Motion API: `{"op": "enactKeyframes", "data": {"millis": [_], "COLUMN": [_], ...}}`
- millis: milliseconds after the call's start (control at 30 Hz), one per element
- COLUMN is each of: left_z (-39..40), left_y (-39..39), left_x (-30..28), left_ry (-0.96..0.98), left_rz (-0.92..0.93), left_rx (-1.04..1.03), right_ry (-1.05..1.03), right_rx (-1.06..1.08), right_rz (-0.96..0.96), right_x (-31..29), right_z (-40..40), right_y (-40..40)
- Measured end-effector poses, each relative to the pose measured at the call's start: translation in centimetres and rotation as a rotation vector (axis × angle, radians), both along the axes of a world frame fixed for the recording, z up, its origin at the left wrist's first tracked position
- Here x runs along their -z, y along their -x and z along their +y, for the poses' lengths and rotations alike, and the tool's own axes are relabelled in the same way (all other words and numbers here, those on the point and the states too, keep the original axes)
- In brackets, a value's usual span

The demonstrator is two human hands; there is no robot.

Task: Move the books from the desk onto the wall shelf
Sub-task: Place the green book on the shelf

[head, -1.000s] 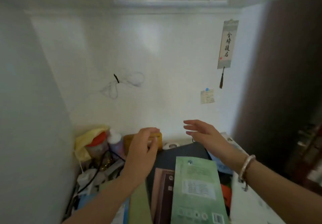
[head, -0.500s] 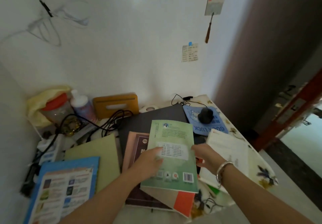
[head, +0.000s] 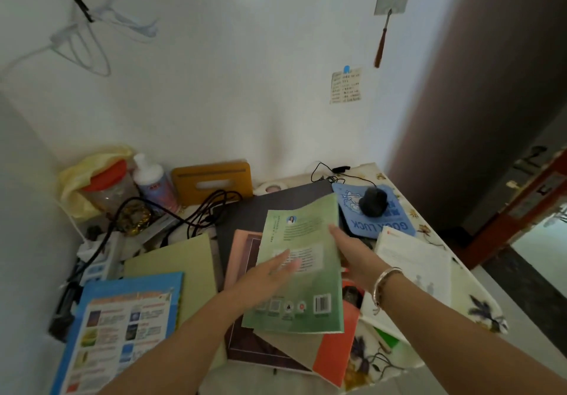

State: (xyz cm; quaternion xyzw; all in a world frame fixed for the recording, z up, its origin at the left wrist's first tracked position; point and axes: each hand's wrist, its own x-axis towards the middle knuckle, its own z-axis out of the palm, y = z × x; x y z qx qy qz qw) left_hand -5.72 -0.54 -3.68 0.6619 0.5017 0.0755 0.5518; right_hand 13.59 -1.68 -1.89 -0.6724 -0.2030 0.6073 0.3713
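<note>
A green paperback (head: 310, 293) tops a pile of books in the middle of the desk, its far end lifted. My right hand (head: 352, 256) grips its right edge, thumb on the cover. My left hand (head: 270, 272) lies flat on the cover with fingers spread. Under it lie a dark maroon book (head: 245, 345) and an orange-and-tan book (head: 331, 354). A blue book (head: 122, 327) and a pale green book (head: 178, 265) lie to the left, a white book (head: 414, 265) to the right. The wall shelf is out of view.
A dark laptop (head: 276, 204) lies behind the pile. A black mouse (head: 372, 201) sits on a blue mouse pad (head: 389, 225). At the back left stand a jar (head: 106, 186), a bottle (head: 153, 182), a yellow box (head: 211, 179) and tangled cables (head: 184, 210). A floral cloth (head: 478, 305) covers the desk.
The view dropped from the wall to the desk. Both hands came down onto the green paperback; its far end has risen off the pile as my right hand took its edge.
</note>
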Motion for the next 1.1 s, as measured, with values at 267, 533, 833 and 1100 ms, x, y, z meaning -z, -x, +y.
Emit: {"op": "enactKeyframes", "data": {"millis": [267,533,833,1100], "left_z": [-0.3,-0.5,-4.8,-7.7], "left_y": [-0.9,8.9,16.7,21.1], "left_x": [-4.7,-10.6,-27.2,-41.9], "left_ry": [-0.137,-0.252,-0.68,-1.013], "left_rz": [-0.068,-0.156,-0.246,-0.519], "left_rx": [-0.364,-0.318,-0.062,-0.268], "right_ry": [-0.104,-0.154,-0.494,-1.224], "right_rx": [-0.316,-0.179,-0.037,0.065], "right_rz": [0.291,0.008,-0.046,-0.188], "right_x": [-3.9,-7.6,-15.5,-33.2], "right_z": [-0.1,-1.1,-1.5,-2.3], "right_y": [4.8,9.7,17.4,21.3]}}
